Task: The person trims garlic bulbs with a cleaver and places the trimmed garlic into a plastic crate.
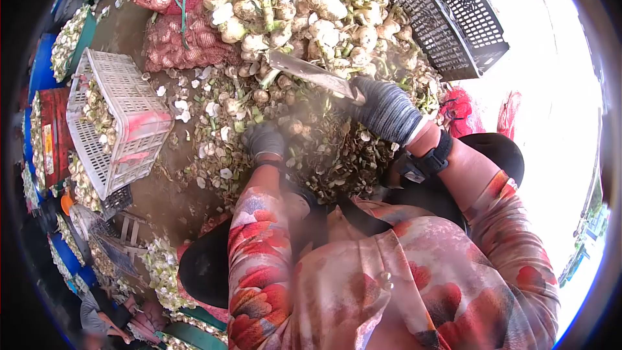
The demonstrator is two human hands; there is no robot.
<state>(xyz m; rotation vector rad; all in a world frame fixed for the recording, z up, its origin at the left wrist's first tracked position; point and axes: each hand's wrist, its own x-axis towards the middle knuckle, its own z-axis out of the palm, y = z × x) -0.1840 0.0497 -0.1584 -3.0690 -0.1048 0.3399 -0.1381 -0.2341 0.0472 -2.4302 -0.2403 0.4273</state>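
My right hand (382, 109), in a striped grey glove, is wrapped round the handle of a broad-bladed knife (311, 75). Its blade points up and left across the front of a big pile of garlic bulbs (324, 13), many with green stem stubs. My left hand (264, 140), in a grey glove, is low over the garlic scraps (220, 116) on the ground, left of the knife. Haze blurs its fingers, so their grip is unclear. Loose bulbs (260, 96) and peeled skins lie around both hands.
Red mesh sacks of garlic (188, 39) lie at the upper left. A white plastic crate (139, 116) with garlic is tipped at the left, and black crates (447, 19) stand upper right. Filled tubs line the far left. Another person (103, 317) sits at the lower left.
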